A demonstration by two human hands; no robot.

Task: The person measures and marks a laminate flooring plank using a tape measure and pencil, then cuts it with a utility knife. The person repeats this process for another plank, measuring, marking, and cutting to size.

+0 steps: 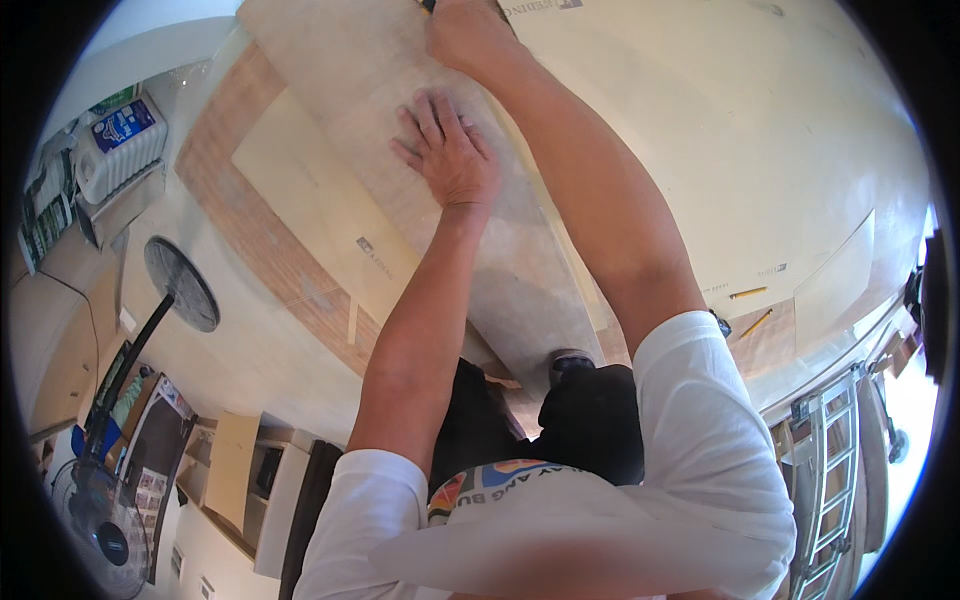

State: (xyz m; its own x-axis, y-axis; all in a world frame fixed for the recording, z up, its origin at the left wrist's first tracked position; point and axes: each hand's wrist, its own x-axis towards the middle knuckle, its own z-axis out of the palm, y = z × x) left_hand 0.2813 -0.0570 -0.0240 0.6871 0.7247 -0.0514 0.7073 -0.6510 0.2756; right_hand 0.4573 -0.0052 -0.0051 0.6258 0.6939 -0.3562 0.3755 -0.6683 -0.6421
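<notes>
A long, pale grey-brown board (530, 290) runs from the top left down toward my legs. On it my left hand (450, 155) lies flat with its fingers spread, pressing on the dusty surface. My right hand (468, 35) is farther out, at the board's right edge near the top of the view. It looks closed, and a small dark and yellow bit shows beside it; what it grips is mostly hidden. Beneath the board lie large cream-coloured sheets (720, 130) with printed marks.
Two yellow pencils (748, 293) lie at right. A reddish-brown wood panel (230, 160) shows at left. A pedestal fan (100, 530) with a round base (180, 284), a white jug (120, 145) and an open wooden cabinet (235, 490) stand left. A ladder (830, 480) is at lower right.
</notes>
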